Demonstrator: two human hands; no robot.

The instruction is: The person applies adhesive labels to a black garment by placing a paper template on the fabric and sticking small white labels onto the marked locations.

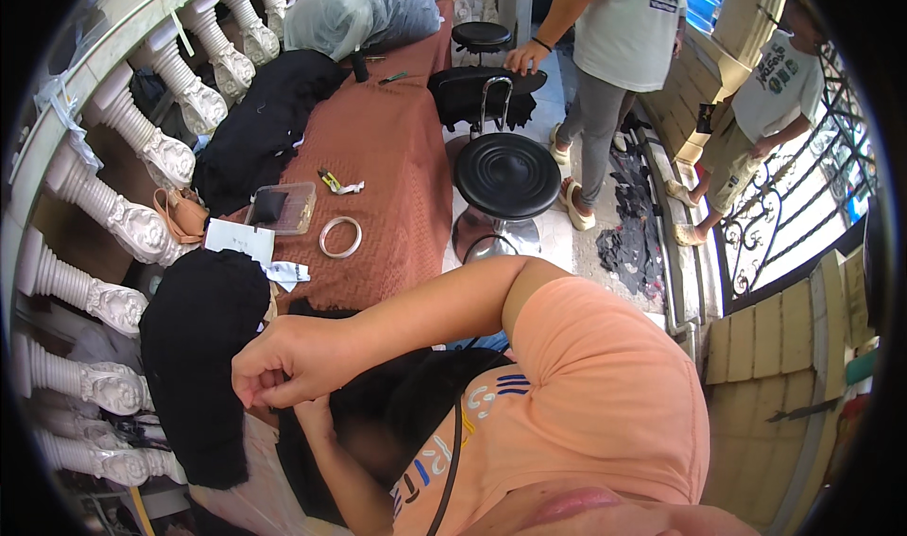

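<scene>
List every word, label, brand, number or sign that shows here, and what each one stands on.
Peach shirt: large blue, white and yellow lettering, not copied out.
Upper white shirt: dark print, too small to read.
Far-right white shirt: dark print, too blurred to read.
White card: faint marks, too small to read.
Blue-and-white scrap: marks too blurred to read.

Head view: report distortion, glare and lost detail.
Head view: the pale rail bows along the fisheye rim; daylight washes out the scene beyond the iron gate; the black fabric by the right hand shows little detail.
</scene>
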